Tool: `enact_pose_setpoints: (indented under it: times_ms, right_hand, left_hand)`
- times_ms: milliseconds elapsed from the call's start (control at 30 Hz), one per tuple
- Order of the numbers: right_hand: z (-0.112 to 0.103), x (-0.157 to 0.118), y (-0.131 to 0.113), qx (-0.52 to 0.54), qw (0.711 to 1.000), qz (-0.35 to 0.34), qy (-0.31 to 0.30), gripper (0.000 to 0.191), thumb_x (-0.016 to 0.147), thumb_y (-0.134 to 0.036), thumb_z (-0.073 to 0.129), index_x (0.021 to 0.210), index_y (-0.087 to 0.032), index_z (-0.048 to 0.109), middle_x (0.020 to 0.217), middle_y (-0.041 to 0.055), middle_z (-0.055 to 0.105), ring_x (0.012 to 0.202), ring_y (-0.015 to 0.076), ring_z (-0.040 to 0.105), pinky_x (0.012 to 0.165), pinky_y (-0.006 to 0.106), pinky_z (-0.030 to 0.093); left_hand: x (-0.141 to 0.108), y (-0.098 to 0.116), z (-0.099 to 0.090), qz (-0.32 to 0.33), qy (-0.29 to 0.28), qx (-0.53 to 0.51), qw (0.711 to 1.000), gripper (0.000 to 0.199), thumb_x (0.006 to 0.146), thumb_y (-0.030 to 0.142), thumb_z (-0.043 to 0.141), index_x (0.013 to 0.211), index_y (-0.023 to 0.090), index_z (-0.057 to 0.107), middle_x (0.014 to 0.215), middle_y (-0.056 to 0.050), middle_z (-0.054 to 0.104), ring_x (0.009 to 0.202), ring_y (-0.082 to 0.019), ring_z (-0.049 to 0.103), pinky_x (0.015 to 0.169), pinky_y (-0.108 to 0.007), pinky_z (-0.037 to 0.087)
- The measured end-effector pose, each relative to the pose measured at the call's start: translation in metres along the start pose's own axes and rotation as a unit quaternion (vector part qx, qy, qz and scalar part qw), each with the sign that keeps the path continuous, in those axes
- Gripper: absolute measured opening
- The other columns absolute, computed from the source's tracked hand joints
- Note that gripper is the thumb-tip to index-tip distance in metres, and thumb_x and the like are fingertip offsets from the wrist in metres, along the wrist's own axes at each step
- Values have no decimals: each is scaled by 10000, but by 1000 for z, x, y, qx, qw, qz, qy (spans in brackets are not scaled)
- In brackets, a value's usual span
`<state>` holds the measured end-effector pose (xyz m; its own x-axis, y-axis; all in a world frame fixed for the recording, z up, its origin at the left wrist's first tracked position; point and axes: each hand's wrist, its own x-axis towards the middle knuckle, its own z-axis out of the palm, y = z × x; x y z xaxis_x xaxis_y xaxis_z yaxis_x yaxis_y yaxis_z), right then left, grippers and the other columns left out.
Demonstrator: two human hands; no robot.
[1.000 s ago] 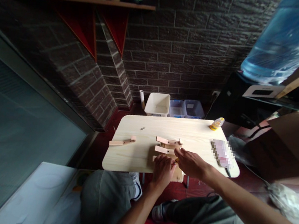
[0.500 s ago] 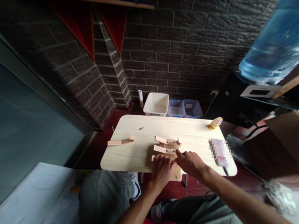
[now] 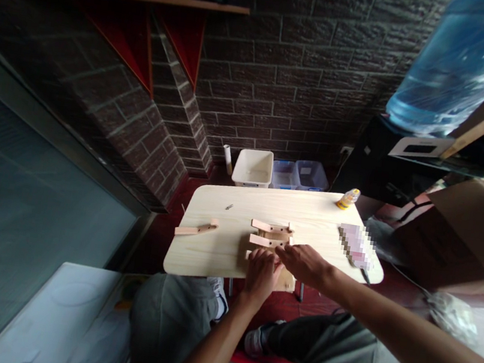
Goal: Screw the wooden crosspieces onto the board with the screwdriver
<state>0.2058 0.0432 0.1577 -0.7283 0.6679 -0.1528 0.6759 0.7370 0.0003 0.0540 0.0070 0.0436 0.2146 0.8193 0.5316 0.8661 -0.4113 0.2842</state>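
Across the front of a pale wooden table (image 3: 227,246) lies a wooden assembly, with angled wooden strips fixed side by side on a board (image 3: 286,282) that overhangs the near edge. Dark holes or screw heads dot the far strip (image 3: 265,226) and the middle strip (image 3: 260,241). My left hand (image 3: 262,272) is closed over the nearest strip, whose left tip shows beside the fingers. Just to its right, my right hand (image 3: 305,262) bends over the assembly's right side, fingers pressed together near my left fingertips. Whatever those right fingers grip is hidden.
A loose angled wooden strip (image 3: 196,229) and small dark metal pieces (image 3: 229,207) lie at left. A yellow-based clear bottle (image 3: 348,198) and a blurred-out flat object (image 3: 355,246) sit at right. Plastic bins (image 3: 253,168) stand behind the table, against the brick wall.
My right hand has shifted slightly left, its fingers reaching closer over my left hand. The left hand stays on the assembly, nearly unmoved.
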Motion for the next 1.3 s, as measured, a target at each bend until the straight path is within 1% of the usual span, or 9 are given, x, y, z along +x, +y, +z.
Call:
enact_pose_setpoints:
  times_ms: [167, 300, 433, 567, 700, 800, 933, 1133, 1300]
  right_hand:
    - [-4, 2, -2, 15, 999, 28, -21, 320, 905, -71, 417, 1187, -127, 557, 939, 130, 704, 784, 230, 685, 632, 315, 491]
    - [-1, 7, -8, 17, 995, 92, -40, 276, 941, -160, 419, 1184, -112, 540, 1025, 176, 693, 883, 256, 691, 703, 337, 520]
    - [-1, 8, -10, 24, 990, 133, -42, 327, 953, -226, 438, 1232, -64, 498, 1052, 211, 681, 930, 279, 687, 741, 349, 523]
    - [-7, 2, -5, 40, 994, 97, -40, 401, 918, -201, 471, 1281, -32, 453, 1022, 194, 687, 895, 291, 688, 709, 362, 523]
    - [-11, -2, -1, 15, 999, 28, -25, 344, 888, -92, 439, 1222, -76, 518, 1070, 169, 668, 910, 259, 673, 721, 341, 509]
    - [-8, -3, 0, -8, 1000, -5, -10, 343, 897, -45, 381, 1190, -109, 548, 1030, 140, 673, 852, 232, 669, 687, 331, 496]
    - [-1, -1, 1, -14, 1000, -15, -1, 374, 910, -44, 372, 1247, -114, 519, 1022, 142, 676, 812, 220, 671, 633, 318, 488]
    - [2, 5, -3, -13, 997, 67, -28, 307, 956, -169, 416, 1235, -80, 508, 968, 174, 687, 820, 240, 687, 645, 319, 509]
    - [-6, 0, -7, -2, 988, 154, -29, 378, 1003, -333, 395, 1247, -63, 498, 913, 172, 690, 838, 263, 696, 655, 327, 511]
  left_hand:
    - [1, 0, 0, 13, 11, -2, 1000, 105, 867, 220, 660, 918, 210, 569, 832, -40, 604, 884, -223, 590, 878, -405, 444]
    - [-2, -1, 4, 13, 18, 16, 1000, 99, 859, 208, 662, 882, 201, 565, 837, -43, 605, 898, -229, 584, 896, -412, 438]
    - [-1, 2, 3, 10, 7, 18, 1000, 103, 855, 218, 668, 832, 202, 569, 818, -40, 608, 871, -226, 584, 860, -400, 438]
    - [0, 3, 0, 8, 9, 13, 1000, 116, 833, 214, 694, 844, 207, 579, 812, -36, 609, 862, -227, 588, 826, -388, 436]
    - [-1, 0, -1, 17, 18, 7, 1000, 157, 824, 248, 716, 853, 206, 567, 810, -34, 607, 858, -224, 592, 834, -388, 438]
    - [-2, -2, 1, 19, 16, 9, 1000, 175, 824, 259, 720, 876, 207, 561, 839, -37, 614, 882, -226, 596, 858, -395, 439]
    - [-3, -2, 3, 16, 23, 16, 999, 168, 831, 232, 705, 916, 202, 563, 878, -51, 625, 933, -241, 597, 884, -407, 438]
    - [-2, -1, 5, 9, 15, 23, 1000, 139, 853, 272, 685, 888, 193, 575, 888, -64, 634, 957, -257, 592, 909, -425, 438]
    - [-3, 1, 4, 8, -3, 8, 1000, 94, 861, 253, 675, 894, 209, 598, 897, -60, 639, 941, -243, 601, 930, -432, 432]
